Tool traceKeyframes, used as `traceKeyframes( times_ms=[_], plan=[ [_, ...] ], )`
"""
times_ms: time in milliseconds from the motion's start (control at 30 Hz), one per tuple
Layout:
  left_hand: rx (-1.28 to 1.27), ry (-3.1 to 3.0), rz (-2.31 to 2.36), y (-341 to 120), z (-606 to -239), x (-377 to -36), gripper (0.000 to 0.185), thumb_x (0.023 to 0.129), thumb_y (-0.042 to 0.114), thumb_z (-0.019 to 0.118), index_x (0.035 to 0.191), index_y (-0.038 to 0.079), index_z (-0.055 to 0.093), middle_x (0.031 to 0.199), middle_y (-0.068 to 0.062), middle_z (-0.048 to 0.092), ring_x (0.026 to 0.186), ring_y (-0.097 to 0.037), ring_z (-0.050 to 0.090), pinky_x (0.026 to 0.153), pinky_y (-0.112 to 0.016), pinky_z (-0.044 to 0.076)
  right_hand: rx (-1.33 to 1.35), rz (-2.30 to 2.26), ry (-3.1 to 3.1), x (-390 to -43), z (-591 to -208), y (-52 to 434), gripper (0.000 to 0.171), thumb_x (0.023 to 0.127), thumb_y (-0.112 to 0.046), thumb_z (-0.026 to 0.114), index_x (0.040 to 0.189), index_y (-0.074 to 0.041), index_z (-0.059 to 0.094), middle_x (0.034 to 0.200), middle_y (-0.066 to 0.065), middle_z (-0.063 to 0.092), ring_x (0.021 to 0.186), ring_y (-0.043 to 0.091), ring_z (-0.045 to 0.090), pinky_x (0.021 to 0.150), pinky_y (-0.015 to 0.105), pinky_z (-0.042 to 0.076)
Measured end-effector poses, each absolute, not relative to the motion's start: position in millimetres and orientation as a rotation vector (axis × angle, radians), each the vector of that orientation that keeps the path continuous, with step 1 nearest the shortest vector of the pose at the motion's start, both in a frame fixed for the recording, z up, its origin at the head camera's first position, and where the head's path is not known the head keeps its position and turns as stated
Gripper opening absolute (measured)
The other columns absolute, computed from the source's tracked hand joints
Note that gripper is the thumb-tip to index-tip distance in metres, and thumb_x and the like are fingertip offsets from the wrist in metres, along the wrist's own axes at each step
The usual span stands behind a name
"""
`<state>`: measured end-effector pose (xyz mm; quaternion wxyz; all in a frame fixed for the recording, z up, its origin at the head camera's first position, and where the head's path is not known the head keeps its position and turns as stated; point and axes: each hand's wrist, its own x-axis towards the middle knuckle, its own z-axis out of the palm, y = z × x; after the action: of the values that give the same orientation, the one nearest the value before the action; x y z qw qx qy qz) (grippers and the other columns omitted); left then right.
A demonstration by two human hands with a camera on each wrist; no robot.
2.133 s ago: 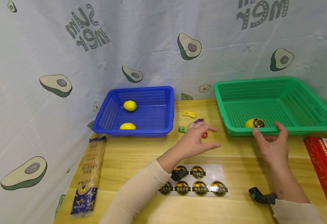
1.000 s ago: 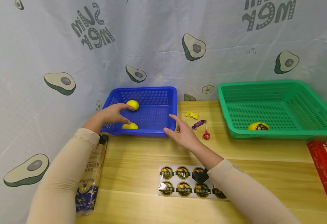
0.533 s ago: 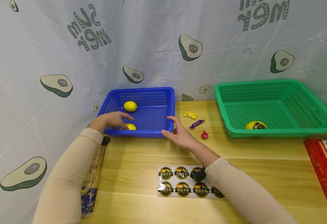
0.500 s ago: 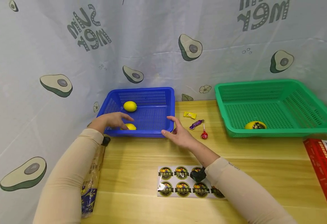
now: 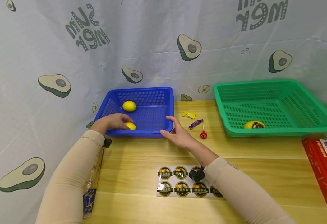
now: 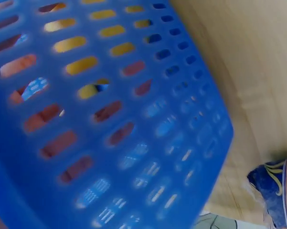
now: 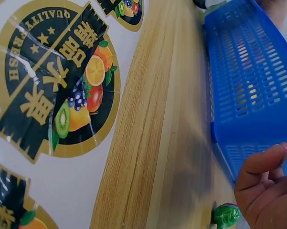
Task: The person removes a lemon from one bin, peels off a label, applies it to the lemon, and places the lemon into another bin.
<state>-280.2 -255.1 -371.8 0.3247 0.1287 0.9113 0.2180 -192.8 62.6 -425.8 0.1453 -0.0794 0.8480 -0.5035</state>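
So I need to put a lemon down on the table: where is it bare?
Bare wood lies between the sticker sheet and green basket, bordered right by the red box. Crowded: the gap between the baskets, with sweets and the right hand.

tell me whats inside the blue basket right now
Two yellow lemons lie in the blue basket: the far lemon in plain view, the near lemon partly covered by the left hand, so the fingers' hold on it cannot be judged.

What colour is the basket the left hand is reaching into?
Blue. The basket shows best in the head view, with the left hand over a lemon inside.
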Motion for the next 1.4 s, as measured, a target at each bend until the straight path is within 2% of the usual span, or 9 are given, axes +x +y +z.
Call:
traceKeyframes(
  times_ms=[133, 233, 367, 533, 700, 900, 1033, 1167, 1400],
  plan=[
    [0.31, 2.442, 0.691, -255, -362, -276, 0.056, 0.095, 0.026, 0.073, 0.146, 0.01, 0.055, 0.14, -0.015, 0.057, 0.112, -0.027, 0.058, 0.091, -0.038, 0.055, -0.23, -1.447, 2.431, -192, -425, 61, 0.073, 0.097, -0.046, 0.067, 0.156, -0.038, 0.024, 0.082, 0.005, 0.052, 0.071, 0.019, 0.048, 0.061, 0.028, 0.037],
    [0.336, 2.512, 0.751, -250, -347, -270, 0.057, 0.094, 0.029, 0.074, 0.144, 0.011, 0.055, 0.139, -0.016, 0.055, 0.113, -0.029, 0.06, 0.09, -0.04, 0.058, -0.233, -1.449, 2.425, -191, -424, 61, 0.073, 0.097, -0.046, 0.067, 0.156, -0.037, 0.024, 0.082, 0.005, 0.051, 0.071, 0.018, 0.047, 0.061, 0.028, 0.037],
    [0.382, 2.626, 0.757, -244, -327, -262, 0.055, 0.093, 0.031, 0.075, 0.141, 0.011, 0.056, 0.136, -0.017, 0.055, 0.108, -0.03, 0.058, 0.085, -0.036, 0.056, -0.235, -1.446, 2.428, -192, -425, 60, 0.072, 0.097, -0.047, 0.066, 0.156, -0.037, 0.024, 0.082, 0.005, 0.051, 0.071, 0.018, 0.047, 0.06, 0.028, 0.037],
    [0.422, 2.709, 0.807, -235, -307, -243, 0.053, 0.091, 0.032, 0.076, 0.137, 0.012, 0.059, 0.138, -0.018, 0.049, 0.113, -0.031, 0.05, 0.086, -0.036, 0.049, -0.226, -1.447, 2.428, -191, -425, 59, 0.072, 0.097, -0.047, 0.067, 0.155, -0.038, 0.024, 0.082, 0.005, 0.051, 0.071, 0.018, 0.047, 0.061, 0.028, 0.037],
    [0.4, 2.771, 0.921, -230, -297, -217, 0.052, 0.091, 0.034, 0.076, 0.137, 0.015, 0.061, 0.138, -0.016, 0.048, 0.111, -0.03, 0.049, 0.084, -0.036, 0.048, -0.239, -1.453, 2.424, -193, -426, 57, 0.073, 0.097, -0.048, 0.066, 0.156, -0.038, 0.024, 0.082, 0.004, 0.051, 0.071, 0.018, 0.047, 0.061, 0.028, 0.036],
    [0.389, 2.766, 1.35, -228, -318, -185, 0.049, 0.091, 0.02, 0.076, 0.136, 0.008, 0.059, 0.137, -0.016, 0.051, 0.107, -0.028, 0.054, 0.082, -0.028, 0.051, -0.235, -1.448, 2.417, -193, -425, 56, 0.073, 0.097, -0.049, 0.066, 0.156, -0.039, 0.023, 0.082, 0.004, 0.05, 0.071, 0.018, 0.046, 0.061, 0.028, 0.037],
    [0.367, 2.666, 1.535, -222, -337, -159, 0.049, 0.091, 0.015, 0.077, 0.136, 0.009, 0.058, 0.133, -0.017, 0.051, 0.106, -0.027, 0.053, 0.081, -0.025, 0.053, -0.231, -1.453, 2.412, -193, -425, 57, 0.073, 0.097, -0.049, 0.067, 0.155, -0.039, 0.024, 0.081, 0.003, 0.049, 0.071, 0.018, 0.046, 0.062, 0.028, 0.038],
    [0.402, 2.545, 1.563, -211, -351, -138, 0.049, 0.09, 0.013, 0.077, 0.134, 0.01, 0.058, 0.131, -0.017, 0.056, 0.102, -0.027, 0.054, 0.081, -0.031, 0.053, -0.248, -1.476, 2.384, -195, -425, 61, 0.075, 0.097, -0.047, 0.067, 0.157, -0.037, 0.025, 0.083, 0.005, 0.05, 0.073, 0.019, 0.047, 0.063, 0.028, 0.039],
    [0.495, 2.318, 1.415, -169, -384, -122, 0.047, 0.085, 0.016, 0.082, 0.123, 0.006, 0.058, 0.111, -0.016, 0.065, 0.089, -0.022, 0.062, 0.075, -0.032, 0.055, -0.354, -1.56, 2.3, -184, -422, 93, 0.073, 0.103, -0.04, 0.06, 0.163, -0.035, 0.017, 0.099, 0.014, 0.054, 0.068, 0.02, 0.051, 0.06, 0.029, 0.045]
  ],
)
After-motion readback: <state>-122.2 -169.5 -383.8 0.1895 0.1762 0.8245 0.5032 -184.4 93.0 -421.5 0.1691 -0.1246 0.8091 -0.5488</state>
